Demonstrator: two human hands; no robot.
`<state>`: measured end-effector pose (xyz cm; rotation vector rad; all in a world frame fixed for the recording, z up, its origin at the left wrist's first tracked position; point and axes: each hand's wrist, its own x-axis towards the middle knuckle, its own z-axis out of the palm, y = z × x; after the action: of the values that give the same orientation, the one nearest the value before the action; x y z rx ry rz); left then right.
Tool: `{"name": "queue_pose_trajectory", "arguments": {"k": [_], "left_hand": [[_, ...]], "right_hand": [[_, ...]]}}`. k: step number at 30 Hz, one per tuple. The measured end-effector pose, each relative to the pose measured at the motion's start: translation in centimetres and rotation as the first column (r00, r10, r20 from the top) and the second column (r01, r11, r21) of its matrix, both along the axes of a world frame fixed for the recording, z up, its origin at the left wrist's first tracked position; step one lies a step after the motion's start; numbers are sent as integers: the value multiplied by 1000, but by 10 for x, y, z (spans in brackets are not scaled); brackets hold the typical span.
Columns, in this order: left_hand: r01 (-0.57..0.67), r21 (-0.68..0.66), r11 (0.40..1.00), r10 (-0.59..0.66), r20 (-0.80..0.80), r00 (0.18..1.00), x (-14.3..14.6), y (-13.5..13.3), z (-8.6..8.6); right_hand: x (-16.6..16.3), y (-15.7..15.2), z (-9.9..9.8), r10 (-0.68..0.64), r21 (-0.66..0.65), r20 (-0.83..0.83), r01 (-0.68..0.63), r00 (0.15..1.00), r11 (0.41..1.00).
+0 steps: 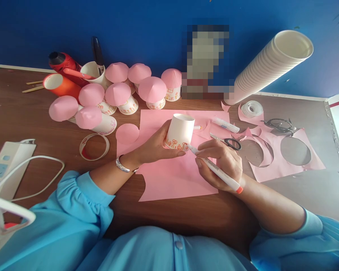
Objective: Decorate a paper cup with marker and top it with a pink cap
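My left hand (pixel 158 145) is closed around a white paper cup (pixel 180 130), turned upside down, with red and orange flowers drawn along its lower band. In my right hand (pixel 222 162) is a white marker (pixel 219 172) with an orange-red end, held like a pen. Its tip meets or nearly meets the cup's lower edge. Beneath both hands lies a large pink paper sheet (pixel 175 180). A pink paper circle (pixel 127 134) rests left of the cup.
Several decorated cups with pink cone tops (pixel 152 89) stand at the back left. A tall stack of paper cups (pixel 271 67) leans against the blue wall. Scissors (pixel 232 143), a tape roll (pixel 252 108) and cut pink scraps (pixel 288 165) lie right; a power strip (pixel 11 162) lies left.
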<state>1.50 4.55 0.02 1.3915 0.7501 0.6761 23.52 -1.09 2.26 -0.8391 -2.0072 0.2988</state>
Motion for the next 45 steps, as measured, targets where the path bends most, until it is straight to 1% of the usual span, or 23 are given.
{"name": "queue_pose_trajectory", "arguments": {"k": [13,21,26,32,36,41,45], "left_hand": [[6,3,1000,-6,0,1000,0,0,1],[32,19,999,-32,38,999,1,1,2],[19,6,1000,-19,19,1000,0,0,1],[19,22,1000,-19,30,999,0,0,0],[17,10,1000,-17,4,1000,0,1,1],[24,-11,1000,-23,39,999,0,1,0],[22,-18,1000,-21,28,999,-1,0,0]], "right_hand": [[0,-1,1,-7,0,20,7,1000,1000],[0,-1,1,-21,-6,32,21,999,1000],[0,-2,1,-20,-19,24,20,1000,1000],[-1,-1,1,-22,3,31,22,999,1000],[0,0,2,-20,6,22,20,1000,1000],[0,0,0,-28,9,30,27,999,1000],[-1,0,0,-21,10,21,21,1000,1000]]}}
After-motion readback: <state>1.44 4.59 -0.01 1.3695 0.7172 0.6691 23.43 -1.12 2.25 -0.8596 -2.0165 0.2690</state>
